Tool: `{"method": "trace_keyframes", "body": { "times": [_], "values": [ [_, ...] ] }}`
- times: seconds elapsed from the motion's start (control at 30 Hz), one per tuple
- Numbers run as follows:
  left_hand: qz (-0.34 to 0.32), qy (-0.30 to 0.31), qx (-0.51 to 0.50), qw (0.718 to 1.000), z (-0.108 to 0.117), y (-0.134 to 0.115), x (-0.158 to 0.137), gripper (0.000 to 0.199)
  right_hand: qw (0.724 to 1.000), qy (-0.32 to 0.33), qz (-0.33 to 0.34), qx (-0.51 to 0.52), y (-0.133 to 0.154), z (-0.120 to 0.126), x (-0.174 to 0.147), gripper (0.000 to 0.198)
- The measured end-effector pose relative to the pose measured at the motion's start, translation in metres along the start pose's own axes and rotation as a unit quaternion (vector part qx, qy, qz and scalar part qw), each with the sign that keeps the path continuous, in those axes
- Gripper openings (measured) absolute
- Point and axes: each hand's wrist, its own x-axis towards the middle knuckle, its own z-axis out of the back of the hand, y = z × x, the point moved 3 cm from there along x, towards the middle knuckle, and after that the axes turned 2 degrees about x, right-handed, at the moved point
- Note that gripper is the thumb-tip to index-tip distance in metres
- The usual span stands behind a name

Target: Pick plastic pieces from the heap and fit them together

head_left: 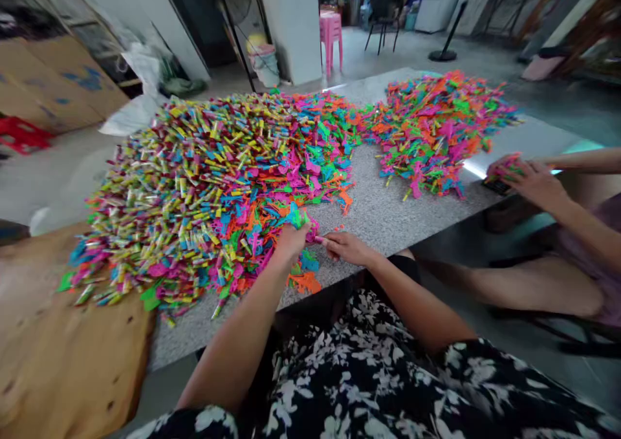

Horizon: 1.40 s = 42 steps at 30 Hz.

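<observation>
My left hand (292,237) is closed around a few bright plastic toy pieces (295,216), blue-green and pink, at the near edge of the heap. Fingertips of my right hand (350,249) pinch a thin pink tube-like piece (321,240), whose far end meets the pink piece at my left hand. Whether the two are joined cannot be made out. Beside my hands spreads a big heap of small tubes (184,187) with yellow, clear and dark red parts, mixed with flat coloured plastic pieces. Some orange pieces (306,282) lie just below my left hand.
Another pile of coloured plastic pieces (436,125) lies farther right on the speckled grey table (373,206). At right, a co-worker's hands (538,183) hold similar pieces. A wooden board (63,348) adjoins the table at left. Pink stools (330,35) stand beyond.
</observation>
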Motion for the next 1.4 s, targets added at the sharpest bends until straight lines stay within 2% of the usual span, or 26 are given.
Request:
{"method": "trace_keyframes", "body": {
  "times": [0.07,0.13,0.27,0.33,0.4,0.53,0.67,0.8,0.9,1.13,1.3,1.4],
  "values": [
    [-0.039,-0.029,-0.020,0.999,0.001,-0.004,-0.002,0.019,0.999,-0.030,-0.009,0.039,-0.001,0.000,0.005,0.052],
    [-0.043,-0.042,-0.070,0.996,0.000,-0.007,-0.003,0.020,0.996,-0.074,-0.010,0.055,0.000,-0.002,0.009,0.051],
    [0.042,-0.033,-0.229,0.972,-0.005,-0.006,-0.003,0.018,0.978,-0.209,0.017,0.013,0.003,-0.006,0.011,0.043],
    [0.045,-0.044,-0.222,0.973,-0.002,-0.006,-0.002,0.016,0.956,-0.289,0.029,-0.028,0.004,-0.003,0.006,0.043],
    [0.034,-0.034,-0.192,0.980,0.001,-0.004,-0.002,0.017,0.946,-0.320,0.030,-0.038,0.003,0.002,0.001,0.045],
    [0.004,0.027,-0.191,0.981,-0.001,-0.001,-0.006,0.030,0.970,-0.240,0.020,0.039,-0.001,0.004,0.000,0.047],
    [-0.029,0.051,-0.172,0.983,-0.007,-0.003,-0.011,0.040,0.964,-0.227,0.018,0.138,0.000,-0.001,0.006,0.054],
    [-0.044,0.049,-0.156,0.986,-0.009,-0.006,-0.013,0.045,0.965,-0.210,0.012,0.157,0.000,-0.006,0.009,0.053],
    [-0.047,0.042,-0.153,0.986,-0.008,-0.006,-0.014,0.050,0.968,-0.207,0.017,0.143,-0.003,-0.008,0.007,0.052],
    [-0.073,0.036,-0.133,0.988,-0.011,-0.001,-0.018,0.050,0.979,-0.201,0.036,-0.008,0.002,-0.006,-0.002,0.043],
    [-0.105,0.017,-0.121,0.987,-0.014,0.001,-0.019,0.047,0.986,-0.145,-0.007,0.080,0.001,-0.008,-0.001,0.045],
    [-0.059,0.028,-0.165,0.984,-0.018,0.002,-0.019,0.048,0.987,-0.155,0.000,0.032,0.002,-0.008,-0.003,0.045]
  ]
}}
